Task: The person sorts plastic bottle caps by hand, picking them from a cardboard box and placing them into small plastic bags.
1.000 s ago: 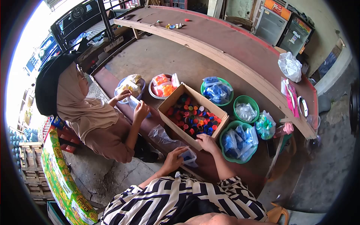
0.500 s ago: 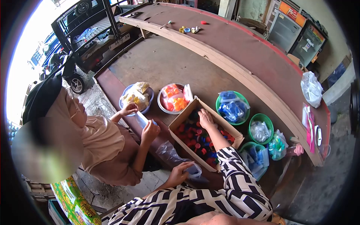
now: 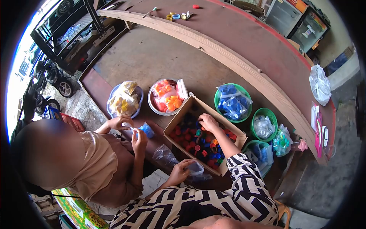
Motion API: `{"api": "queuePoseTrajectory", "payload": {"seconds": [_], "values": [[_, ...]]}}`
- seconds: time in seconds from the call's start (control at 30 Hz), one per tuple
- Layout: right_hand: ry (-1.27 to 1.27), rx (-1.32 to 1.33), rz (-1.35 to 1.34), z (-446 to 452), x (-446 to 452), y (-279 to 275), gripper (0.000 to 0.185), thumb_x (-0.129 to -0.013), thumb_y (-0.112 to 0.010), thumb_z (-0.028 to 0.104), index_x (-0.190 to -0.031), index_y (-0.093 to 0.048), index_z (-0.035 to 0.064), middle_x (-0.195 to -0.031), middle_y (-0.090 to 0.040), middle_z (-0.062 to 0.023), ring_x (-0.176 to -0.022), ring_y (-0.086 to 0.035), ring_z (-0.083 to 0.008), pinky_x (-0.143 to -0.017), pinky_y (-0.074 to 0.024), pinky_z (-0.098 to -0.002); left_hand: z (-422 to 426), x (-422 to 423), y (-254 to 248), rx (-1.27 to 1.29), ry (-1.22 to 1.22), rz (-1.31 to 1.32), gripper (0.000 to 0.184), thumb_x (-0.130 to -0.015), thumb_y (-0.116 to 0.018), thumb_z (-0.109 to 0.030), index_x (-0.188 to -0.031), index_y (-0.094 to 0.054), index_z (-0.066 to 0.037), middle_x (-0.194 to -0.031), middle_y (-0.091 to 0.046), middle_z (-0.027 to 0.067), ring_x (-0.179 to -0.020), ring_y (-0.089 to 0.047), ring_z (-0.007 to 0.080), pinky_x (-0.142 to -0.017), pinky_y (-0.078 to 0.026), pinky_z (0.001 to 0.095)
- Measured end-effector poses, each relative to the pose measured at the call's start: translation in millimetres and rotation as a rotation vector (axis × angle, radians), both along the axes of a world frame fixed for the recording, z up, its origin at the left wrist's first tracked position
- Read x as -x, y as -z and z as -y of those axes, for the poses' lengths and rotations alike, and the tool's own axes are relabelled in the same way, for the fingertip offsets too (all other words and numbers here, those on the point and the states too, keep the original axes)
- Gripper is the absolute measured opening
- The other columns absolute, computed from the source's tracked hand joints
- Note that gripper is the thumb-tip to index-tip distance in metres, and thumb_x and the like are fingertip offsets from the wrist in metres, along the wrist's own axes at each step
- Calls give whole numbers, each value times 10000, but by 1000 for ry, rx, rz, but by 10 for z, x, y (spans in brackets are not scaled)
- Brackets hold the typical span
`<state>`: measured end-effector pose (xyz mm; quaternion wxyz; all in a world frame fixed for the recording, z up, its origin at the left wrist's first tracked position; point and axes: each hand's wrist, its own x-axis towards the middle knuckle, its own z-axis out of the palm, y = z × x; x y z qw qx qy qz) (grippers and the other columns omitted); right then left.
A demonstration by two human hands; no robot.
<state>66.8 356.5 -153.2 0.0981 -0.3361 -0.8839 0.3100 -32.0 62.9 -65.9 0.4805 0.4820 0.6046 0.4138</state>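
Note:
A cardboard box (image 3: 177, 121) full of loose plastic bottle caps (image 3: 197, 148), mostly red, blue and black, lies in front of me. Inside it, my right hand (image 3: 209, 123) reaches down to the caps near the far end, fingers bent together; whatever is between the fingertips is hidden. My left hand (image 3: 181, 170) grips the rim of a clear plastic bag (image 3: 196, 168) beside the box's near left side. To my left, a co-worker's hands (image 3: 138, 141) pinch the top of a small bag of blue caps (image 3: 146, 130).
Behind the box stand a blue basin (image 3: 140, 102) and a metal bowl (image 3: 151, 104) with bagged caps. Green baskets (image 3: 249, 100) with bagged caps line the right. A wooden ledge (image 3: 228, 57) crosses the table. Another clear bag (image 3: 164, 154) lies left of the box.
My right hand has shifted slightly within the caps; the left still holds the bag. The co-worker has lowered their head and gathered the top of their bag. The view has tilted slightly.

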Motion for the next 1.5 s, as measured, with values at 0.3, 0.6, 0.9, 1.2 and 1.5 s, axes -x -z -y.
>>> {"api": "queuePoseTrajectory", "payload": {"seconds": [0.3,0.6,0.9,1.2,1.5], "values": [[155,812,-262,57,-278,-133,223,-918,-488,-26,-1017,-672,51,-949,-660,-24,-830,-616,-75,-702,-498,-229,-139,-31,48,-55,17,18,493,-681,-468,58,-1152,-609,20,-1218,-608,131,-993,-637,261,-778,-497,294],[83,1291,-743,242,-290,-303,163,-925,-553,40,-1064,-636,25,-994,-669,-72,-899,-656,-144,-806,-559,-296,-141,-54,-33,-3,9,0,495,-679,-460,59,-1149,-611,19,-1224,-607,141,-1011,-633,267,-792,-497,291],[-30,699,-485,1094,-524,-893,187,-904,-512,-61,-1054,-610,-5,-953,-680,-79,-931,-649,-142,-859,-511,-277,-71,-133,41,39,-49,97,510,-712,-447,80,-1205,-572,52,-1265,-534,135,-856,-656,192,-683,-556,273],[30,95,-367,2066,-949,-1199,151,-807,-618,34,-956,-637,47,-920,-649,-82,-890,-585,-275,-857,-468,-382,56,-305,-151,19,-74,145,522,-738,-456,87,-1246,-558,19,-1274,-520,120,-847,-647,176,-637,-588,270],[166,262,-491,2061,-1146,-1271,118,-844,-603,2,-931,-671,41,-992,-609,-104,-902,-623,-242,-763,-513,-321,130,-456,-267,7,-77,110,510,-754,-471,84,-1250,-562,8,-1288,-513,112,-731,-627,118,-603,-570,250]]}}
